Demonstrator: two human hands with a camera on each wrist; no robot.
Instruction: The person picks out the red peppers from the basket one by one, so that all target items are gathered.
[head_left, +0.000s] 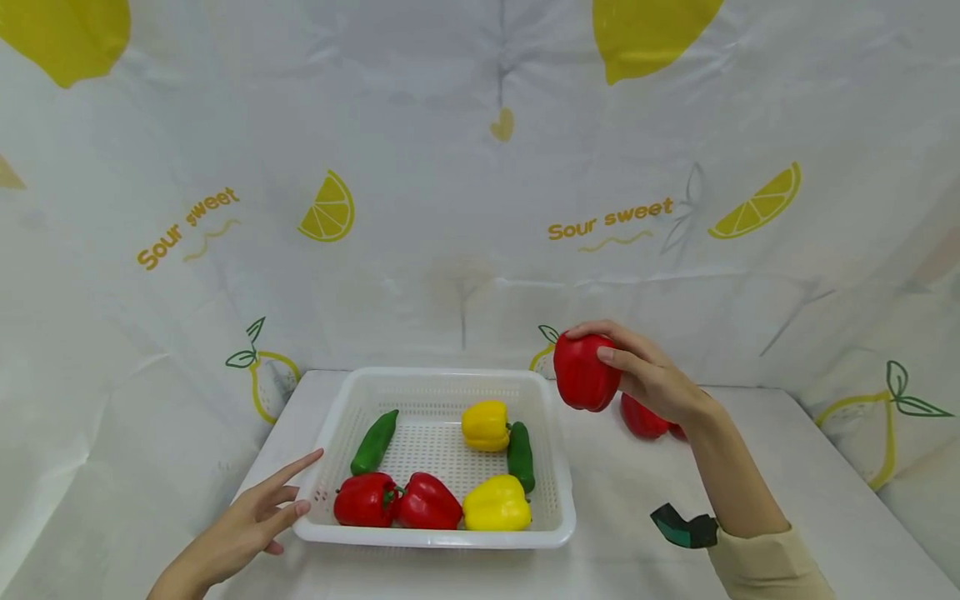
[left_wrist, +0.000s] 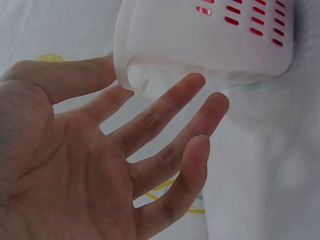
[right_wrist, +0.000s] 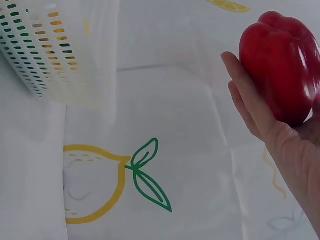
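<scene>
My right hand grips a red bell pepper between thumb and fingers, raised above the table just right of the white basket. In the right wrist view the red bell pepper lies against the fingers. My left hand is at the basket's left side, fingers spread and loosely extended, thumb and index finger at the rim. Inside the basket are two red bell peppers, two yellow bell peppers and two long green peppers.
More red bell peppers lie on the white table to the right, partly hidden behind my right hand and forearm. A pale sheet printed with lemons hangs behind the table. A dark green strap piece shows by the right sleeve.
</scene>
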